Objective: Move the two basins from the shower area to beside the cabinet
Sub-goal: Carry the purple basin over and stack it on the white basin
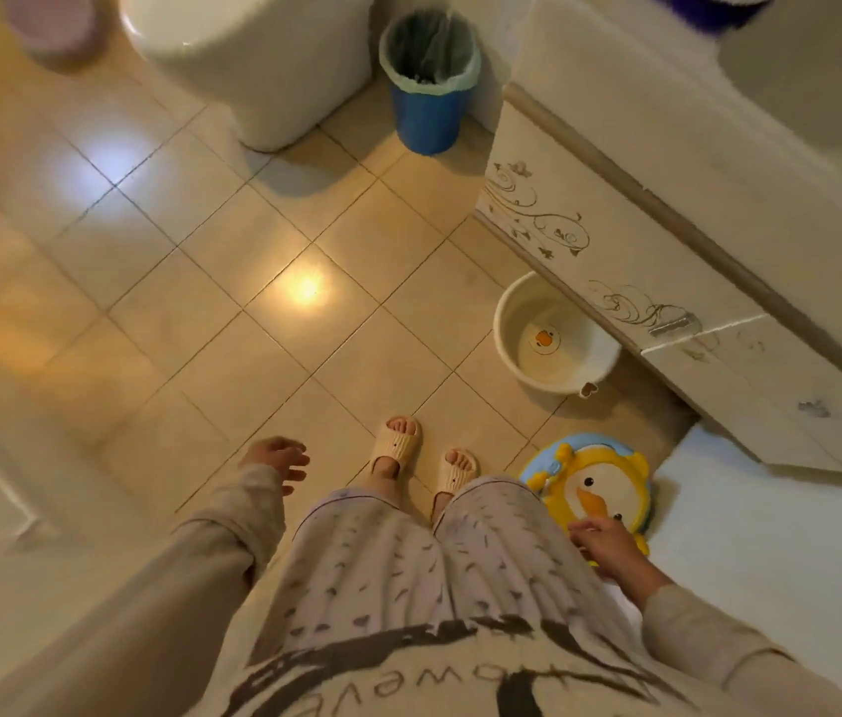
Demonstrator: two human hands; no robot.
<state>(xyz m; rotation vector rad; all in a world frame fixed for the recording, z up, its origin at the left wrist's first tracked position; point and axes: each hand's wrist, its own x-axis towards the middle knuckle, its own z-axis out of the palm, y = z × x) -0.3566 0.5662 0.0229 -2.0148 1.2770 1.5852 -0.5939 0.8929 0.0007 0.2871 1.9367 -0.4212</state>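
Observation:
A white basin (553,336) with a duck picture inside stands on the floor, partly under the cream cabinet (615,261). A purple basin (54,23) sits at the far upper left, blurred, with a green edge of something beside it. My left hand (279,460) hangs open over the tiles, holding nothing. My right hand (607,545) is low at the right, fingers spread, touching or just over the rim of a yellow and blue duck item (597,483) on the floor beside the cabinet's end.
A white toilet (253,54) stands at the top centre, with a blue lined waste bin (429,80) between it and the cabinet. My slippered feet (419,458) stand on beige tiles. A white surface (770,535) lies at the right.

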